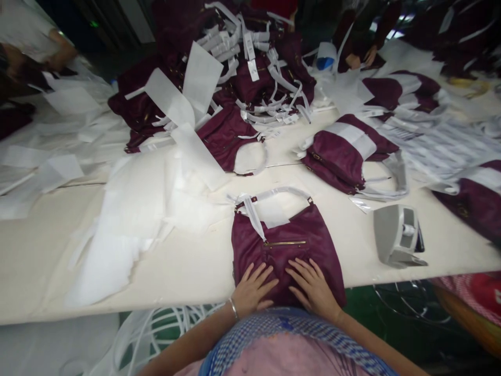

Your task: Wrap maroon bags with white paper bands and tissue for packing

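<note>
A burgundy handbag (289, 230) lies flat at the table's front edge, right before me. Its strap (282, 192) is wrapped in white material and arches away from me. A brass-coloured zip (285, 243) crosses the front, with a white strip hanging from the strap down to its left end. My left hand (252, 290) rests on the lower left of the bag, fingers spread. On the lower right lies my right hand (313, 284), also flat with fingers apart. Neither hand grips anything.
A grey tape dispenser (395, 235) stands to the right. White foam sheets (125, 209) lie at left. A heap of burgundy bags (250, 78) rises at the back; another wrapped bag (340, 151) sits back right. Other people's hands (362, 57) show across the table.
</note>
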`<action>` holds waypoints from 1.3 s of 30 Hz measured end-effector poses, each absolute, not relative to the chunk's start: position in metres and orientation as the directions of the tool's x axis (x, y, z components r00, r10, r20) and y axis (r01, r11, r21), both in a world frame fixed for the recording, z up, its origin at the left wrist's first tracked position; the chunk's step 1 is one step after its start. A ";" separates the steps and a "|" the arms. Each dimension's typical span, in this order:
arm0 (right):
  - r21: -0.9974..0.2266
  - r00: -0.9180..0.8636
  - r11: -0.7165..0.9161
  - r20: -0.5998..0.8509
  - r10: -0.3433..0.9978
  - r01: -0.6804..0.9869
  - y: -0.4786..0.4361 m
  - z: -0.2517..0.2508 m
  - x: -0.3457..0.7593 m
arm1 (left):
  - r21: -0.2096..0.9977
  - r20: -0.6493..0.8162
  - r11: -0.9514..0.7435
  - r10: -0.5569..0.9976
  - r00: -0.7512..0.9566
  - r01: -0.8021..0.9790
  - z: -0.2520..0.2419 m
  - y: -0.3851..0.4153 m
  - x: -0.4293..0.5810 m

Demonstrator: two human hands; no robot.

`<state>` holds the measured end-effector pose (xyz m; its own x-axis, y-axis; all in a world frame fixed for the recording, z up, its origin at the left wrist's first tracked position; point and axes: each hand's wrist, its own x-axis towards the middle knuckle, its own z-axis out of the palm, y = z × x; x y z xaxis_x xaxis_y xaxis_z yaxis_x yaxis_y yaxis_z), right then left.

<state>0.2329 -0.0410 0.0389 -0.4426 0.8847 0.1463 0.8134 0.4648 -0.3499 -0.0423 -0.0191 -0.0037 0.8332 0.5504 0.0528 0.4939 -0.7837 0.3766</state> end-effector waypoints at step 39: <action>-0.636 -0.008 -0.699 -0.738 0.675 -0.327 0.266 0.021 0.109 | 0.258 -0.078 -0.621 0.750 0.657 0.740 0.035 0.288 -0.082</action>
